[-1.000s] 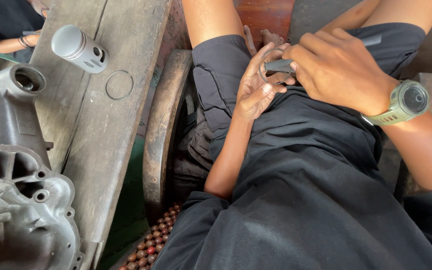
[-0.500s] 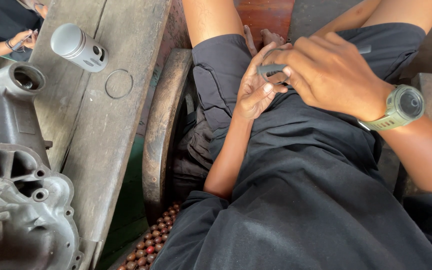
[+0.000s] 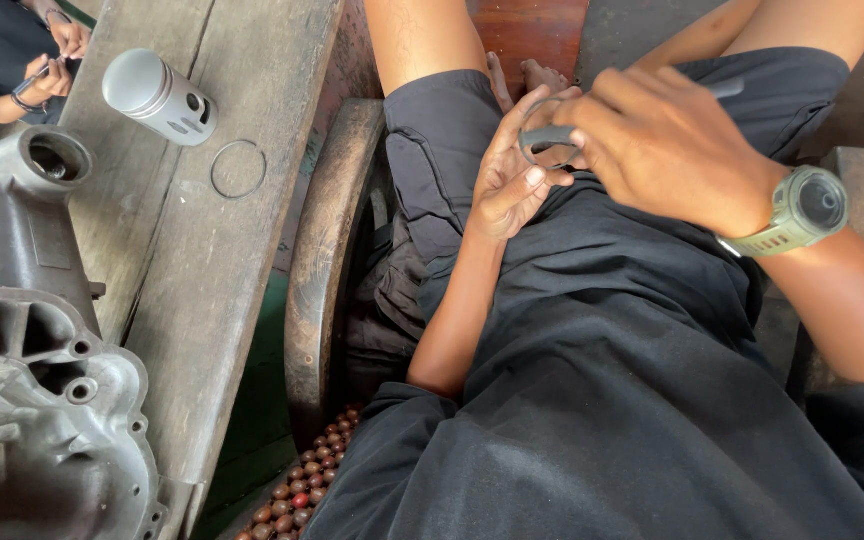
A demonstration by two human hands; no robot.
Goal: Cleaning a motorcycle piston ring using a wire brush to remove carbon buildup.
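Head view: left hand (image 3: 508, 180) & right hand (image 3: 667, 150) fingers both pinch 1 thin metal ring (image 3: 544, 135) over lap.

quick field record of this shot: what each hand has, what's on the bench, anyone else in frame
left hand: fingers spread, holding a thin dark ring over the lap
right hand: gripping the same ring from the other side; green watch on the wrist
wooden bench: grey piston lying on its side, a second thin ring flat beside it, grey engine casing at the near end
other person: hands at top left, holding something small
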